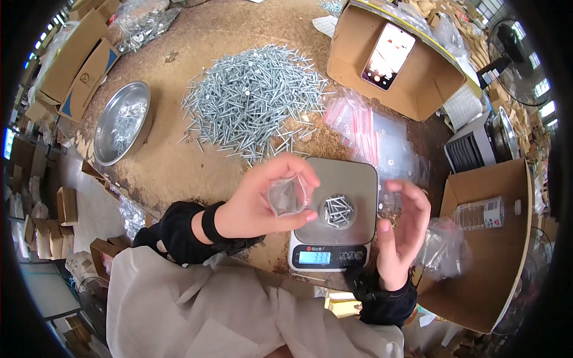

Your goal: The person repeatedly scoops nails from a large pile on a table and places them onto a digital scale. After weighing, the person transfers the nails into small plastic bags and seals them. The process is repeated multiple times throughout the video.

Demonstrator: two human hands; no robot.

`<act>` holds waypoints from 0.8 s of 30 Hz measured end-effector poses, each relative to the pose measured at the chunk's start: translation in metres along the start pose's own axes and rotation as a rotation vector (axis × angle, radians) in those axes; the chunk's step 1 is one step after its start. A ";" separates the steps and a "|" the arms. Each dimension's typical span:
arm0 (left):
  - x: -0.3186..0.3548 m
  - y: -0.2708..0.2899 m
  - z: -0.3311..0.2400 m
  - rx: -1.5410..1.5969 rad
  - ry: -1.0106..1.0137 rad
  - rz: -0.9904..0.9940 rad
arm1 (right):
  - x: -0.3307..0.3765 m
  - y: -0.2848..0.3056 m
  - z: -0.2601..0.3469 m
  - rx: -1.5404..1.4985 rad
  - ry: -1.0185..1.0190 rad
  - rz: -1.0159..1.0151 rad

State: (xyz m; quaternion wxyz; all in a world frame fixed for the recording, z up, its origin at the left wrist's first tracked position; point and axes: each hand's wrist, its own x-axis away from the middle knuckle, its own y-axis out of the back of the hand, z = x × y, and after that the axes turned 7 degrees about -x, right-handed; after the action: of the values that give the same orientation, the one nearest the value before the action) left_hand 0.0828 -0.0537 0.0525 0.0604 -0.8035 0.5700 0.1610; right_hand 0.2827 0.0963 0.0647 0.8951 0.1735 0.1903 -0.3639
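Note:
My left hand (256, 197) curls around a small clear plastic bag (287, 196), its mouth spread wide between thumb and fingers. Just right of it, a digital scale (307, 235) with a metal plate and a lit display carries a small round clear dish of screws (338, 212). At the scale's right edge is my right hand (404, 232), empty, thumb and fingers apart. Beyond the scale lies a large heap of silvery screws (253, 98). Several flat clear zip bags with red strips (364, 128) overlap on the table to the right of the heap.
A metal bowl (107, 144) with some screws stands at the left. A cardboard box (424, 101) at the back right holds a phone (389, 56). Another box (486, 298) at the right contains a plastic bottle (480, 213) and crumpled plastic. A fan (513, 56) stands at the far right.

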 end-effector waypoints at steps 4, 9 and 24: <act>-0.004 -0.001 0.003 -0.070 -0.110 0.010 | -0.006 0.006 -0.007 0.031 -0.044 0.056; -0.003 0.000 0.003 -0.271 -0.150 -0.085 | -0.006 0.002 -0.013 0.031 -0.065 0.072; -0.009 -0.005 0.009 -0.775 -0.186 0.026 | -0.004 -0.019 -0.015 0.480 0.036 0.401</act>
State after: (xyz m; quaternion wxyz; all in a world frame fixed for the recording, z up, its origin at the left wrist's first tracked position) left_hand 0.0827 -0.0413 0.0463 -0.1978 -0.7413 0.4694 0.4371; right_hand 0.2635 0.0929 0.0501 0.8790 0.4204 0.0767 -0.2115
